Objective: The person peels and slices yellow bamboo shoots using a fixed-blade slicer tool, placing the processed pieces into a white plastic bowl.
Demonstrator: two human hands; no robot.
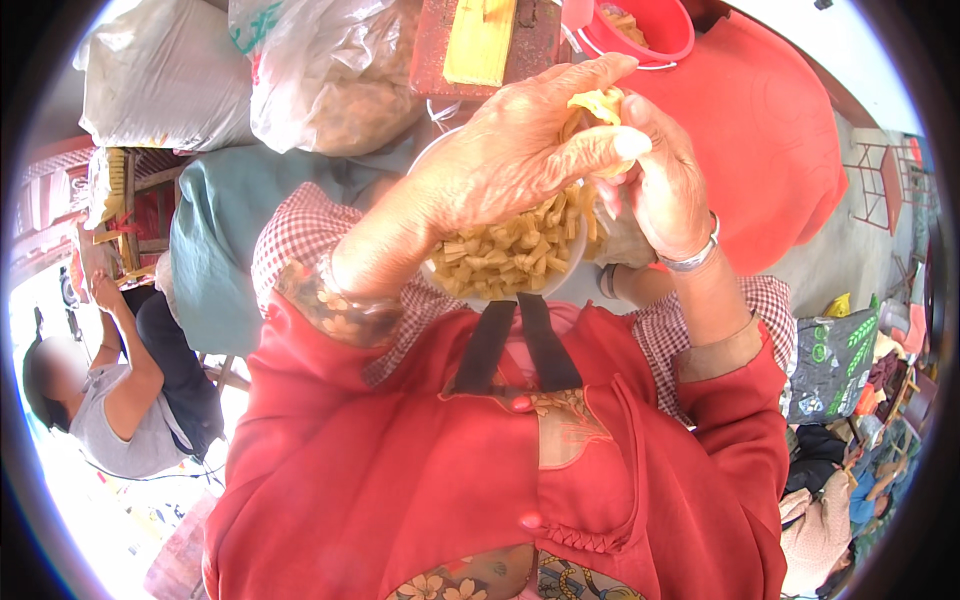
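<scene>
My left hand (502, 142) reaches across from the left, its thumb and fingers around a pale yellow strip (598, 105) that looks like tofu skin. From the other side my right hand (666, 169), with a metal bangle at the wrist, pinches the same strip. The fingers hide part of it, so I cannot tell how far it is knotted. Below both hands, between my knees, a round pale tub (566, 281) holds a heap of small yellow-brown knots (510, 251). My left forearm and hand cover part of the tub's rim.
Beyond the tub, a yellow block (480, 41) lies on a worn reddish-brown surface (431, 56). A red bucket (671, 34) with yellowish pieces stands by a large red cover (757, 150). Filled plastic bags (337, 97) sit far left, near a teal cloth (217, 247). A person (127, 405) sits left.
</scene>
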